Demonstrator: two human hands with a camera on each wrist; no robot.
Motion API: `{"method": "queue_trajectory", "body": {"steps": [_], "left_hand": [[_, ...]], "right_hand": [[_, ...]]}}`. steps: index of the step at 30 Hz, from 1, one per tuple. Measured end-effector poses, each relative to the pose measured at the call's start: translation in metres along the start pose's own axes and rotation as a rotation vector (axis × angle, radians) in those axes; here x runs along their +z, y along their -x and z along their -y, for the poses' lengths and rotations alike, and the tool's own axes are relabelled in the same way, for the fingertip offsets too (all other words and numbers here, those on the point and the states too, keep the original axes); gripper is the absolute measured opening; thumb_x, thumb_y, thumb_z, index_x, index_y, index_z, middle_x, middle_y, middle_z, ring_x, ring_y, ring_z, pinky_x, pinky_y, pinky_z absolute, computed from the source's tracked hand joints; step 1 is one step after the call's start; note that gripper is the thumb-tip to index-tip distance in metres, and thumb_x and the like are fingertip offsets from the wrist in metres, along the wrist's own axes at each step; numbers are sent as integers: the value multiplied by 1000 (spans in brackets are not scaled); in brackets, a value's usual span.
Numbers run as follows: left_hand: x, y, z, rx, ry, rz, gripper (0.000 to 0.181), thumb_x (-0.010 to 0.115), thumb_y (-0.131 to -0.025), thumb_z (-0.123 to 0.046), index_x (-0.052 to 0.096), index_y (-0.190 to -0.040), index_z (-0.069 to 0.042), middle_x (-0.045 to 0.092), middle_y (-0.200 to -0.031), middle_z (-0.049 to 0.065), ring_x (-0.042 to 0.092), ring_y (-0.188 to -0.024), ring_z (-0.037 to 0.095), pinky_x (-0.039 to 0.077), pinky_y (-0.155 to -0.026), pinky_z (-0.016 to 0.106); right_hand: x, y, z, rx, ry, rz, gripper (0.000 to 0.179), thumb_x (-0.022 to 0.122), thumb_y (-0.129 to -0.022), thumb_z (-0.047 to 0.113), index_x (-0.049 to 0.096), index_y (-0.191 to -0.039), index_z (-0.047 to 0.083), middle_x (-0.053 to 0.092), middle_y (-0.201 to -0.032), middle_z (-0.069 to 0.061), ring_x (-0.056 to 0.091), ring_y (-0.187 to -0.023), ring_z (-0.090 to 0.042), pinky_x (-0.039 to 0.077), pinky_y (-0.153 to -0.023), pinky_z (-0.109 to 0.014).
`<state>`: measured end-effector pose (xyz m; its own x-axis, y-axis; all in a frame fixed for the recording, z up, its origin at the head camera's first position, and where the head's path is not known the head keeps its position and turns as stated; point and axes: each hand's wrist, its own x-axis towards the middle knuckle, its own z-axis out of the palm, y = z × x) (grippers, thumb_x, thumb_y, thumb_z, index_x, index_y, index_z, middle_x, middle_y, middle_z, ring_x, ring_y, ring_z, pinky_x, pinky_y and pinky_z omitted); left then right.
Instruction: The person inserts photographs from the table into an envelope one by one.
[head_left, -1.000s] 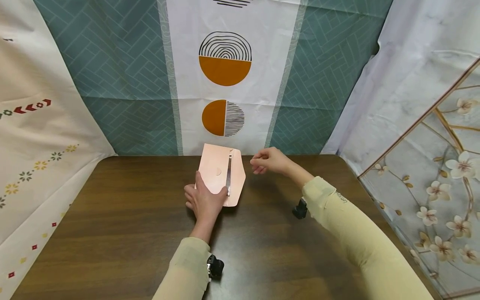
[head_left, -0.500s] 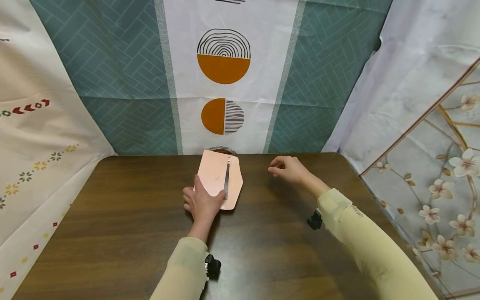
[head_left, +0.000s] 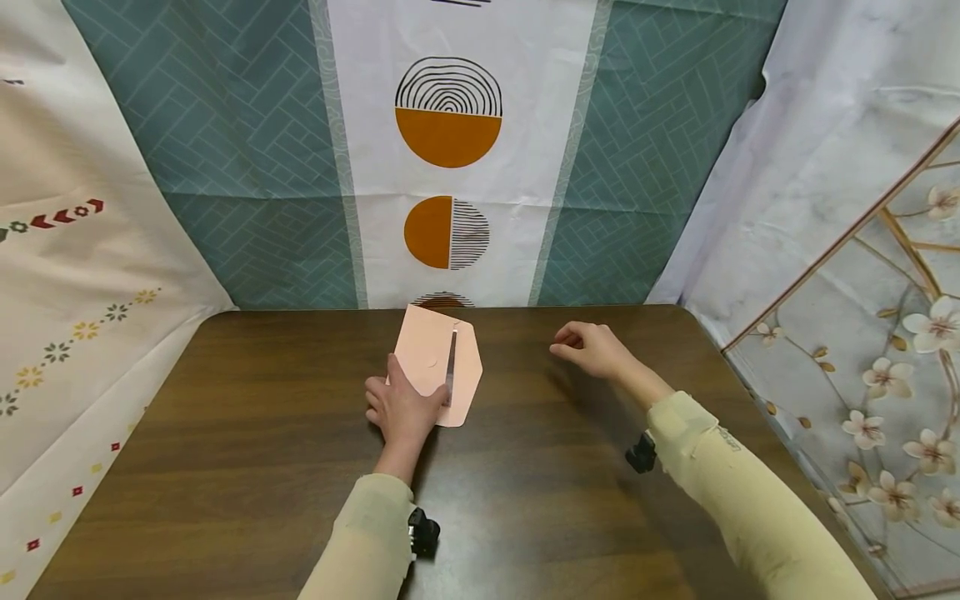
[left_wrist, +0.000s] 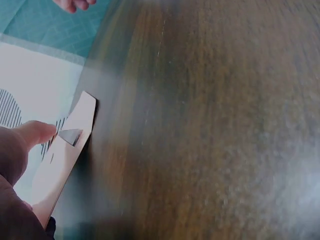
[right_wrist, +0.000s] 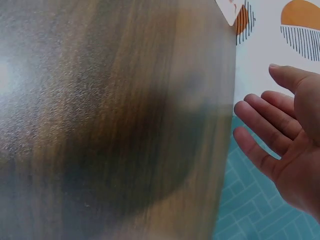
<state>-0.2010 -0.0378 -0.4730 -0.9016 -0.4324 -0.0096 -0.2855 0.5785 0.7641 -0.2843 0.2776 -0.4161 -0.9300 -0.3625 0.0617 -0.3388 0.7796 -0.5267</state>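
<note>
A pale pink envelope is near the far edge of the table, its pointed flap extending to the right. A narrow dark gap with a greyish inside shows beside the flap. My left hand holds the envelope at its lower left, with the thumb across its front near the gap. In the left wrist view, the thumb is by that opening; the other fingers are mostly hidden. To the right, apart from the envelope, my right hand hovers over the table with loosely bent fingers and holds nothing.
The dark brown wooden table ends at a hanging teal and white cloth. Patterned cloths also hang along the left and the right. A small black camera is strapped at each wrist.
My right hand has drawn away from the envelope, to the right and slightly nearer. The envelope, held in my left hand, has come a little lower and tilted slightly.
</note>
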Motion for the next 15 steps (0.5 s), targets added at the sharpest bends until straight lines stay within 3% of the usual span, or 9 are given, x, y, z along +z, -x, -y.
{"method": "queue_trajectory", "body": {"steps": [9,15], "left_hand": [[-7,2,1,28,-34,40,110,92,-78,-32,31,-165,-3,35,-138,35,34,-133,52,31,-103,67],[-18,4,1,83,-130,127,105,90,-82,-37,33,-162,-1,38,-141,37,36,-134,52,32,-102,69]], "right_hand": [[1,5,-9,-7,17,-11,27,75,-101,22,74,-116,-1,79,-105,-14,74,-97,-30,58,-90,-50],[1,8,-13,-4,29,-6,29,75,-101,23,73,-117,-2,79,-108,-16,75,-100,-33,58,-93,-52]]}}
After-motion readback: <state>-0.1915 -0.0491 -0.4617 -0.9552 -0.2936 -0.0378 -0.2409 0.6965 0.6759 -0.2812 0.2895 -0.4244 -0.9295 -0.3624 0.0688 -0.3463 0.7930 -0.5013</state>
